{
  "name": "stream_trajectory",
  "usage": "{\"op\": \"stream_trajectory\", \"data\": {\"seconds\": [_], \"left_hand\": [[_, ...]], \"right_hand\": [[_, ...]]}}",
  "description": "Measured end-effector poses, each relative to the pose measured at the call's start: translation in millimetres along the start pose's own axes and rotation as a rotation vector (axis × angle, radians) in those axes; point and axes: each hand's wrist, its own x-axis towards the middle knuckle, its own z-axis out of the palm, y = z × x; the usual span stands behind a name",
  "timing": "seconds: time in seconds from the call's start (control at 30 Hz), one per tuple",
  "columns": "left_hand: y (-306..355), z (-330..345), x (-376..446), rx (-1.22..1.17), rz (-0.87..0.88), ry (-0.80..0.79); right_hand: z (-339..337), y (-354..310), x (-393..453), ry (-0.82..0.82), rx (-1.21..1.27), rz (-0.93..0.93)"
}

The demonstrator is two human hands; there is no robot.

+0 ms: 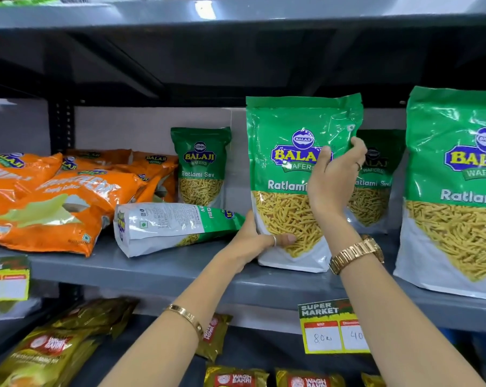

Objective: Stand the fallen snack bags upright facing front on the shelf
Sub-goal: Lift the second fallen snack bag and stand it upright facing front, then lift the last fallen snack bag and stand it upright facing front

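Snack bags, noted left to right. Orange bags (40,202) lie heaped flat at the left end of the shelf (152,270). Just right of them a green sev bag (177,224) lies on its side, back panel up, its top end close by my left hand (253,241). That hand cups the lower left corner of the upright Ratlami Sev bag (294,174), thumb across its front. My right hand (334,174) pinches its upper right edge. I judge this bag nearly set: base on the shelf, label forward. Next: release, lift the fallen one, turn it front-out. Smaller bags behind (201,166) and the big bag at right (457,191) limit room.
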Motion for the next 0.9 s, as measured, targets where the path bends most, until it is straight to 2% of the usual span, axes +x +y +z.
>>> {"op": "stream_trajectory", "data": {"seconds": [0.27,0.33,0.4,0.5,0.57,0.63,0.73,0.9], "left_hand": [[3.1,0.4,-7.8,0.003,-0.03,0.058],[6.4,-1.7,-10.3,-0.067,0.0,0.144],[11.7,-7.0,-15.1,-0.14,0.103,0.314],[24.1,-26.0,-28.5,0.029,0.339,0.61],[38.5,-49.1,-37.0,0.085,0.412,0.775],[54.0,-77.3,-42.1,0.138,0.414,0.878],[64.0,-123.6,-50.2,0.321,0.277,0.926],[58.4,-188.3,-60.4,0.509,-0.026,0.799]], "right_hand": [[-0.8,4.0,-4.6,0.091,-0.045,0.009],[-1.5,0.5,-10.9,0.137,-0.09,-0.01],[0.5,-3.8,-21.0,0.223,-0.09,-0.146],[4.7,-9.9,-42.4,0.295,0.003,-0.477],[9.2,-16.6,-65.8,0.21,0.113,-0.677],[17.8,-26.8,-93.9,0.02,0.191,-0.745],[41.3,-42.1,-137.1,-0.248,0.169,-0.518],[81.0,-70.2,-179.1,-0.51,0.229,0.24]]}}
